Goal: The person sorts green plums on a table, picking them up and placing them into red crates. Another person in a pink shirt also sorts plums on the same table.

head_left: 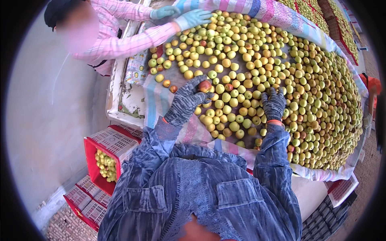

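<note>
My left hand [187, 101], in a dark grey marled knit glove, holds a red-blushed apple [204, 86] between thumb and fingers, above the left part of a spread of apples. Back up, my right hand [274, 105] wears a matching glove and rests on the yellow-green apples [241, 98] with its fingers apart; its palm side is hidden. Around both hands lie loose apples, some blushed red. They sit on a sorting table lined with striped, patterned cloth [155, 101]. To the right the apples lie much denser [319, 120].
Across the table's left end, a co-worker's gloved hand [194, 18] reaches to the apples. A red-lined plastic crate [90, 162] with apples stands at my left, above other crates [87, 192]. More filled crates [337, 33] stand at the far right. A person's orange sleeve [374, 87] shows at the right edge.
</note>
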